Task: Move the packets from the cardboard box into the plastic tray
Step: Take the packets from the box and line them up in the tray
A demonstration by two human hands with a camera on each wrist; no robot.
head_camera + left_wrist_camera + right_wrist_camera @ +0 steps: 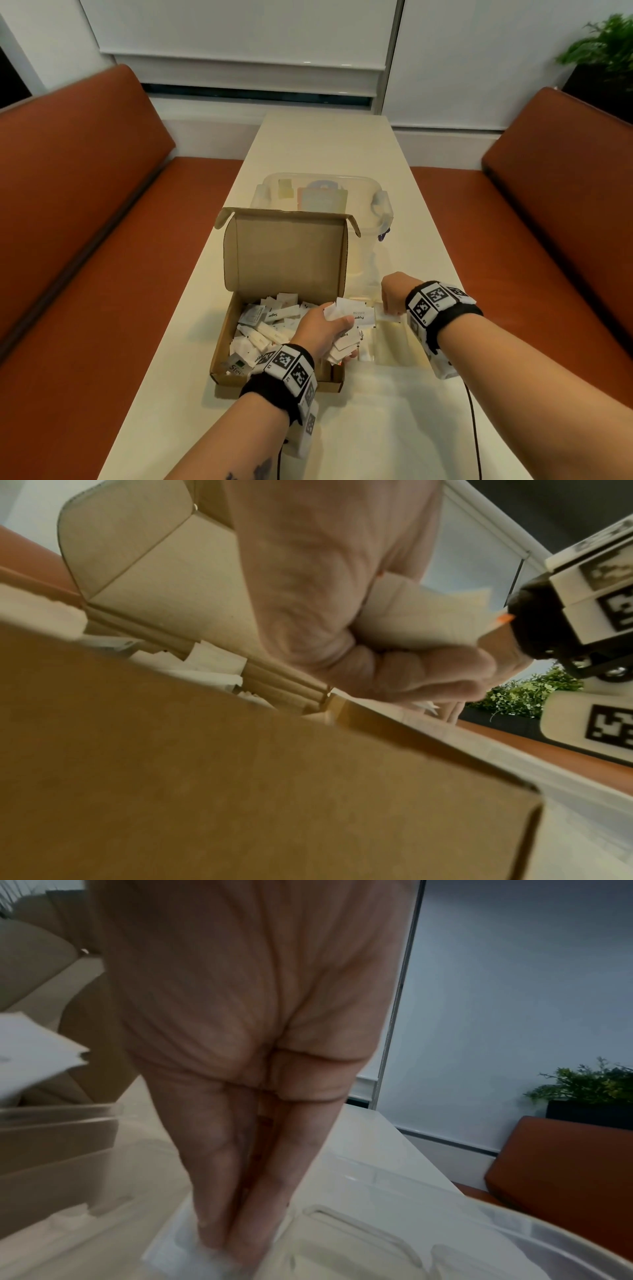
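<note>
Early in the transfer: one handful lifted, most packets left in the box.

The left hand clutches a bunch of packets over the right edge of the cardboard box; the right hand presses straight fingers onto a packet lying in the clear plastic tray just right of the box. Many packets remain in the box on the counter.

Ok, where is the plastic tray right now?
In the head view, the plastic tray sits on the table right of the cardboard box, under the right hand.
</note>
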